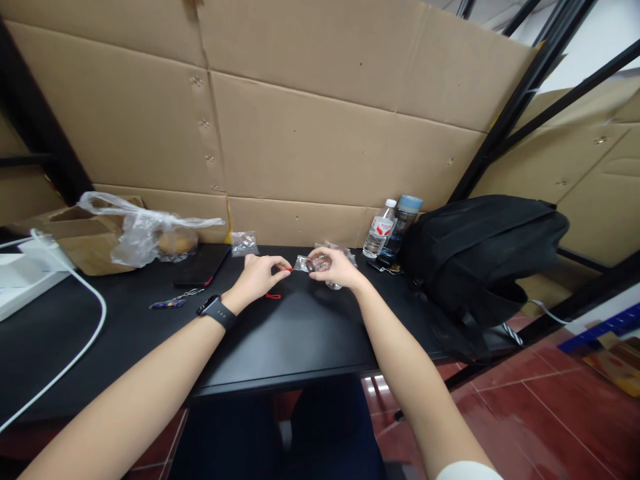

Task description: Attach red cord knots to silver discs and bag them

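Note:
My left hand [261, 275], with a black watch on its wrist, pinches a thin red cord [290, 269] above the black table [300, 333]. Another bit of red cord [273, 295] lies on the table just below that hand. My right hand [334, 267] is closed on a small clear plastic bag [306, 264] with something dark inside. The two hands almost meet at the bag's opening. More clear bags [334, 284] lie under the right hand.
A black backpack [475, 260] lies at the right, with two bottles [385, 230] beside it. At the left are a crumpled plastic bag [140, 233], a cardboard box [85, 240], a white cable [85, 333], a keychain [167, 303] and a small clear bag [244, 243]. Cardboard lines the back wall.

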`<action>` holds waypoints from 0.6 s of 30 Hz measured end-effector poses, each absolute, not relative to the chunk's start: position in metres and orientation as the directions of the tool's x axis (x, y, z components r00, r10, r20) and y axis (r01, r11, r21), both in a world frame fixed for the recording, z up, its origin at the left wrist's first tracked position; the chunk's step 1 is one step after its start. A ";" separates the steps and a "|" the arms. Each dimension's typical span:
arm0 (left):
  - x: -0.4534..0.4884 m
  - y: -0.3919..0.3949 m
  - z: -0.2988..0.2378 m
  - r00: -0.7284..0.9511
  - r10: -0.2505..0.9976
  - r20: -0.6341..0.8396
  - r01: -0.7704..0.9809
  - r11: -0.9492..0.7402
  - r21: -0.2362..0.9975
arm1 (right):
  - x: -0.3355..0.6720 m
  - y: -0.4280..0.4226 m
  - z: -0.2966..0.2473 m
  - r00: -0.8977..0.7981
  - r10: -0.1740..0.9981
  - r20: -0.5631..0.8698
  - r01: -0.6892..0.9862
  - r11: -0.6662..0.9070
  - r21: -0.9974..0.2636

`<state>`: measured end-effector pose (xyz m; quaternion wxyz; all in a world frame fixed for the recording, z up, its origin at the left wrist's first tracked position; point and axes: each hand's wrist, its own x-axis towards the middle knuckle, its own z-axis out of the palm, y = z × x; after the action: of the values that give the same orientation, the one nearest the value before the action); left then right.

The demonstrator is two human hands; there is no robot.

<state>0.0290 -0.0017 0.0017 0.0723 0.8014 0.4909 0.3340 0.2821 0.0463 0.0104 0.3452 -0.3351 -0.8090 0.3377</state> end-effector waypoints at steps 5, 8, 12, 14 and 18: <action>0.029 -0.002 0.004 0.264 0.835 0.483 0.767 -0.486 0.420 | 0.244 0.032 -0.001 -0.460 0.787 0.411 0.029 0.476 -0.879; 0.032 -0.003 0.003 0.216 0.834 0.507 0.767 -0.466 0.441 | 0.234 0.025 -0.002 -0.429 0.794 0.431 0.002 0.479 -0.878; 0.035 -0.004 0.002 0.164 0.815 0.555 0.745 -0.471 0.473 | 0.232 0.024 -0.003 -0.400 0.801 0.446 -0.002 0.486 -0.874; 0.035 -0.004 0.001 0.150 0.795 0.587 0.748 -0.480 0.459 | 0.233 0.025 -0.004 -0.396 0.802 0.447 -0.009 0.483 -0.876; 0.036 -0.005 0.001 0.157 0.768 0.621 0.755 -0.498 0.425 | 0.233 0.026 -0.005 -0.389 0.817 0.426 -0.009 0.459 -0.888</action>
<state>0.0359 -0.0051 0.0007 0.0074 0.7605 0.5007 0.4134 0.2335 0.0258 -0.0054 0.4740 -0.2842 -0.7105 0.4356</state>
